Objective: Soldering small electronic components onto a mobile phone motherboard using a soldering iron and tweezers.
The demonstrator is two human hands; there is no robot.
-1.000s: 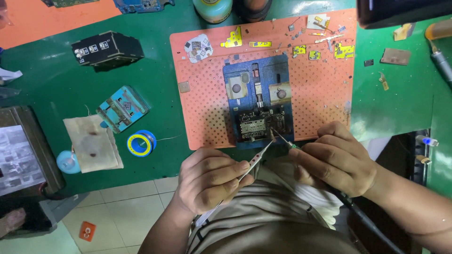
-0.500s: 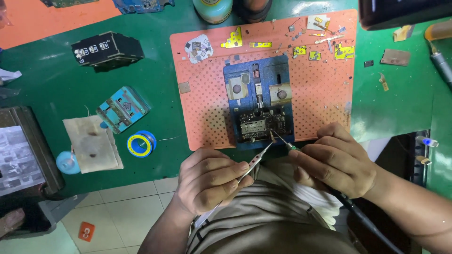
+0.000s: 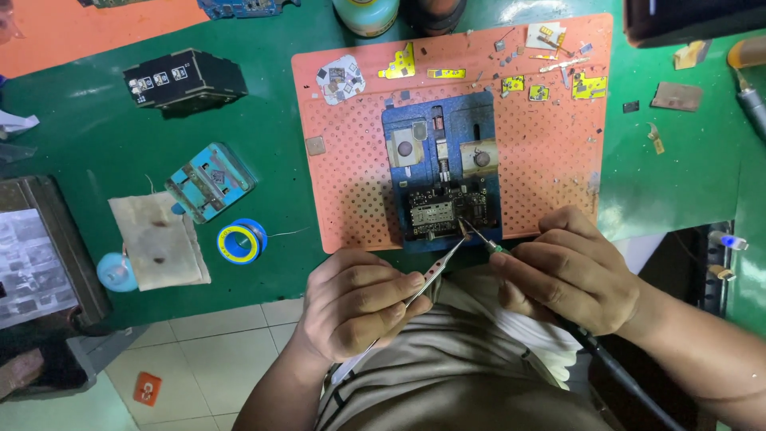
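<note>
Both hands are low at the near edge of the green counter (image 3: 96,152), working toward each other. The left hand (image 3: 355,307) has its grip pinched tight on a pair of slim tweezers (image 3: 435,271), and the tips run up and away from that grip to the lower edge of the circuit board (image 3: 447,214). The right hand (image 3: 570,275) is closed pen-style round a thin soldering iron (image 3: 483,239), whose fine point slants in from the other side, so the two tips meet almost at one spot on the board; whether either actually touches it, I cannot tell. A dark cable (image 3: 614,371) trails back from that right grip.

The board sits clamped in a blue holder (image 3: 399,172), just beyond both grips, on an orange perforated mat (image 3: 351,191). Farther past the holder, along the mat's far edge, lie small yellow and metal parts (image 3: 558,84). Well off to the side of the left grip there's a blue spool of solder wire (image 3: 241,241), a stained cloth pad (image 3: 155,239) and a small light-blue jig (image 3: 211,182). Farther still sits a black box (image 3: 183,80).
</note>
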